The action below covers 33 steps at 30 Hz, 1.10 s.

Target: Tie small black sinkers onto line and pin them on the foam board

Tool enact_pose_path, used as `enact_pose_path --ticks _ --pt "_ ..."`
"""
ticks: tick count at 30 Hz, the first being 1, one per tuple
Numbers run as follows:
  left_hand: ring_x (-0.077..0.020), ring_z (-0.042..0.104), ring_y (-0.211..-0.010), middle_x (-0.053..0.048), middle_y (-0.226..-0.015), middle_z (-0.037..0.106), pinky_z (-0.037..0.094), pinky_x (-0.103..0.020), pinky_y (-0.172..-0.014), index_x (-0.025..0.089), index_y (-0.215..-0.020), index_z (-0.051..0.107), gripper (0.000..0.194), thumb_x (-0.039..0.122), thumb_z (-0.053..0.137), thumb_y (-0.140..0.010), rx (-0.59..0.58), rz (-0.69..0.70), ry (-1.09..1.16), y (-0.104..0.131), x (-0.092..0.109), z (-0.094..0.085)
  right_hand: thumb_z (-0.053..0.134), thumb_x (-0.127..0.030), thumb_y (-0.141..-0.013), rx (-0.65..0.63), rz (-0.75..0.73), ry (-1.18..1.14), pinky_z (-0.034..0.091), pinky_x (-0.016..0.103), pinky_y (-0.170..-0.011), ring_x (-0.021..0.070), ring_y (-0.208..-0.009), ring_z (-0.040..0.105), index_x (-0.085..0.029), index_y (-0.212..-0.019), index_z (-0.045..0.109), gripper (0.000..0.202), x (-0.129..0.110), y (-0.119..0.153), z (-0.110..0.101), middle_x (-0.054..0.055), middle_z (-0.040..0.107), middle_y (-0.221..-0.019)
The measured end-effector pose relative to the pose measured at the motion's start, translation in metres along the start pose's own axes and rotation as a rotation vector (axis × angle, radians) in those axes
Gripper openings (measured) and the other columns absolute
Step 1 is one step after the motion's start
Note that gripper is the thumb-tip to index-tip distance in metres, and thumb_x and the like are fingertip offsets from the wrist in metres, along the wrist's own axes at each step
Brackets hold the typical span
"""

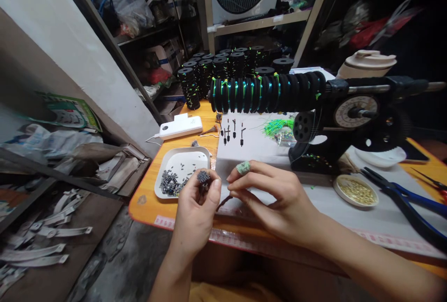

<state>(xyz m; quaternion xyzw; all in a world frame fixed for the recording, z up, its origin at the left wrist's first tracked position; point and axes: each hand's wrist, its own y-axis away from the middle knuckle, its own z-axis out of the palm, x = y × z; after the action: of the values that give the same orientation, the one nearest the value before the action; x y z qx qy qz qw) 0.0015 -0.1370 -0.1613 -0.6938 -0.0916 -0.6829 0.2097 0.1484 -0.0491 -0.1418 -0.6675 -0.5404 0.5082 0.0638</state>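
My left hand is closed around a bundle of thin dark grey rods, whose ends face up between thumb and fingers. Close beside it, my right hand pinches a thin dark strip between thumb and fingertips; the strip runs down toward the left hand. A green wrap covers one right fingertip. Left of the hands, a white square dish holds many small dark cylindrical pieces. Several black pieces with thin stems lie on the white sheet beyond the hands.
A winding machine carries a row of black spools with green cord across the table. More stacked spools stand behind. At right lie a round dish of gold bits and blue-handled pliers. A white power strip sits left.
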Motion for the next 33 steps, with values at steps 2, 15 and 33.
enact_pose_path --ticks 2,15,33 --pt "-0.0098 0.045 -0.068 0.005 -0.074 0.052 0.039 -0.018 -0.064 0.022 -0.085 0.060 0.010 0.029 0.061 -0.092 0.056 0.018 -0.017 0.001 0.000 0.000 0.059 -0.004 -0.087 0.001 0.016 0.034 0.051 0.028 -0.073 0.0172 -0.084 0.062 -0.014 -0.087 0.069 0.014 0.001 -0.001 0.000 0.009 0.067 -0.090" --pt "-0.0115 0.051 -0.086 0.002 -0.091 0.050 0.043 -0.022 -0.078 0.025 -0.089 0.059 0.008 0.021 0.056 -0.095 0.116 0.076 0.188 0.027 0.002 0.006 0.061 -0.014 -0.091 0.079 0.144 -0.059 0.045 0.028 -0.066 0.0159 -0.074 0.059 -0.018 -0.090 0.068 0.009 -0.009 0.000 -0.003 0.004 0.062 -0.079" --pt "-0.0132 0.056 -0.087 0.000 -0.088 0.057 0.046 -0.021 -0.078 0.024 -0.088 0.061 0.013 0.012 0.057 -0.092 0.312 0.350 -0.033 0.030 0.004 0.013 0.061 -0.014 -0.091 0.068 0.165 -0.072 0.046 0.026 -0.068 0.0141 -0.074 0.057 -0.021 -0.090 0.068 0.010 -0.015 0.002 -0.002 0.002 0.064 -0.080"
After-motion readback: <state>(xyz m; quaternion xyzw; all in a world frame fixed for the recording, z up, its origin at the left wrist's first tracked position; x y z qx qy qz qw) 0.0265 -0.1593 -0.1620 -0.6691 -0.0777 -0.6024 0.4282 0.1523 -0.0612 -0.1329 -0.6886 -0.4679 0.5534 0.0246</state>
